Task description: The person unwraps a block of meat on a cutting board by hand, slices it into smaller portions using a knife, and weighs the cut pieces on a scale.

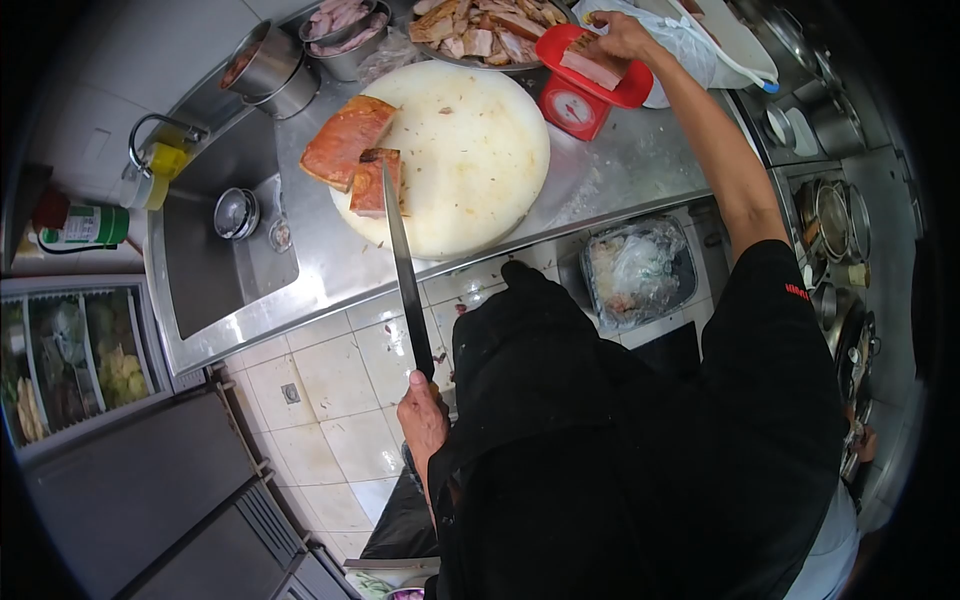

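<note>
Scale dial markings (pixel 572 108) illegibly small

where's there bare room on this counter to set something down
The round board is open, crumbs aside, right of the meat slabs. The steel counter is bare between board, red scale and front edge. The back is crowded: pots, cut meat, white plastic bag.

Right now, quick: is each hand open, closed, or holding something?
Left hand: closed, holding the knife.
Right hand: at the meat piece on the red scale; closed grip can't be told.
</note>
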Demonstrator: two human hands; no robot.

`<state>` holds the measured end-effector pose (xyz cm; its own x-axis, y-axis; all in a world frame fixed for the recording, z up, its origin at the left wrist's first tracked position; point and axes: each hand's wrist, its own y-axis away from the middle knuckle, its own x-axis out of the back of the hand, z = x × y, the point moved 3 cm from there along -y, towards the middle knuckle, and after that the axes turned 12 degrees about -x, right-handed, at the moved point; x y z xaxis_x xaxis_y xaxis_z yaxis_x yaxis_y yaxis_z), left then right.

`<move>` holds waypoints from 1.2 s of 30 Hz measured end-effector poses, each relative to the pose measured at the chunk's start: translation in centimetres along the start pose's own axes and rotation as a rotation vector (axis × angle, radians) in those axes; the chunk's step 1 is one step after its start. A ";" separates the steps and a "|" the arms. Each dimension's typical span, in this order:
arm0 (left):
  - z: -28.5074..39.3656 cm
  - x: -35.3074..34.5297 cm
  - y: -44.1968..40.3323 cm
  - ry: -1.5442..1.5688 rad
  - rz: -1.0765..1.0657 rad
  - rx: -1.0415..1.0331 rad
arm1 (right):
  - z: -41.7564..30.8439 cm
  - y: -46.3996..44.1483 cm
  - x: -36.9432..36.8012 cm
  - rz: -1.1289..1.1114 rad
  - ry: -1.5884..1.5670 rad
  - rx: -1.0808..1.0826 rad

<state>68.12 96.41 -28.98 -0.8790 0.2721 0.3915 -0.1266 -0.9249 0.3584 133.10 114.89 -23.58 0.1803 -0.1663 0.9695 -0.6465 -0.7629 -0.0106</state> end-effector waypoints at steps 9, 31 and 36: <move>0.4 -0.2 0.1 -0.069 -0.005 -0.030 | -4.1 2.8 -0.7 -0.122 0.116 -0.004; 3.7 -4.1 -2.8 -0.090 -0.019 0.131 | -18.8 15.0 -16.1 -0.541 -0.862 0.241; 7.0 -5.2 -3.8 -0.137 -0.025 0.149 | -19.2 17.0 -14.0 -0.418 -1.025 0.098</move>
<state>76.34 100.32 -26.46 -0.8045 0.3372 0.4889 -0.0691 -0.8707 0.4869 105.36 116.23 -32.67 0.9271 -0.2877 0.2403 -0.3385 -0.9180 0.2066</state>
